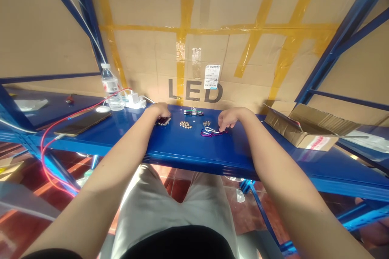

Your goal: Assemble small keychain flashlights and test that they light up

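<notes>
My left hand [160, 111] rests curled on the blue shelf [188, 149], its fingers closed over a small bunch of dark metal cylinders [163, 121]. My right hand [228, 118] is curled too, fingertips pinching down on a little heap of coloured carabiner clips [209, 132] in purple, silver and blue. Between the hands lie small brass-coloured round parts [185, 124] and a few more [207, 123]. A short row of small coloured flashlight-like tubes [193, 112] lies behind them.
A phone [83, 124] on a red cable [45, 145] lies at the left, with a water bottle [110, 85] and a white power strip [135, 100]. An open cardboard box [299, 127] sits at the right. Taped cardboard marked LED [194, 48] backs the shelf.
</notes>
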Tool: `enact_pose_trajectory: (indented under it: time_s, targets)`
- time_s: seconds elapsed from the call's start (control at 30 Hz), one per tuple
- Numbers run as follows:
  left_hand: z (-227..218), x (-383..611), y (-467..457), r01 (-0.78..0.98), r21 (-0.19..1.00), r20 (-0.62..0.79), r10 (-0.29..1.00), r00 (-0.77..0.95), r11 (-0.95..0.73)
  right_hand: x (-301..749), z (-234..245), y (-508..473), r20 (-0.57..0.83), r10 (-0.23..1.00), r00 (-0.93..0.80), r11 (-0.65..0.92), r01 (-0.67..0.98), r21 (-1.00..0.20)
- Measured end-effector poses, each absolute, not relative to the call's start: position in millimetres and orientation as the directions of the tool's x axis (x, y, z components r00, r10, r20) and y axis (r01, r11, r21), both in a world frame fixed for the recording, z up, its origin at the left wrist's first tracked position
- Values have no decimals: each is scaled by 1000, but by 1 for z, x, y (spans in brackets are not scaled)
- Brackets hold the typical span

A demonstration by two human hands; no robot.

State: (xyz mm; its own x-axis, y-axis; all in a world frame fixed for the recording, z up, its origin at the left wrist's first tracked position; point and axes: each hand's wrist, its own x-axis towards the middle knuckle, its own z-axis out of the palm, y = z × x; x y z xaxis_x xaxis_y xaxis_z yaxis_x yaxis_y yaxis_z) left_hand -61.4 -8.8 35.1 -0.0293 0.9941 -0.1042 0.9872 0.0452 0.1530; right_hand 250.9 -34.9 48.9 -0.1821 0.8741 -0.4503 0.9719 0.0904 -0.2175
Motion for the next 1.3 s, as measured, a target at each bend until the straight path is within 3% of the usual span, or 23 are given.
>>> enact_pose_trajectory:
  time_s: [0.3, 0.43, 0.6, 0.77, 1.2, 1.3]
  targets:
    - [38, -70, 0, 984, 173, -124, 992, -31, 53, 248, 46, -32, -496, 844, -203, 137, 976, -166]
    - [46, -87, -3, 966, 237, -280, 959, -31, 100, 248, 47, -34, -476, 859, -189, 135, 980, -145]
    - [50, -116, -5, 928, 371, -426, 883, 196, -27, 248, 47, -36, -435, 882, -184, 115, 977, -181]
    - [44, -124, -2, 901, 434, -399, 898, 186, 6, 248, 46, -39, -430, 888, -162, 53, 966, -255]
    - [42, -104, -1, 913, 407, -299, 948, 107, 25, 243, 46, -36, -365, 916, -163, 68, 963, -259]
    - [40, -100, 2, 934, 357, -266, 958, 105, -4, 242, 46, -36, -339, 926, -164, 70, 959, -273]
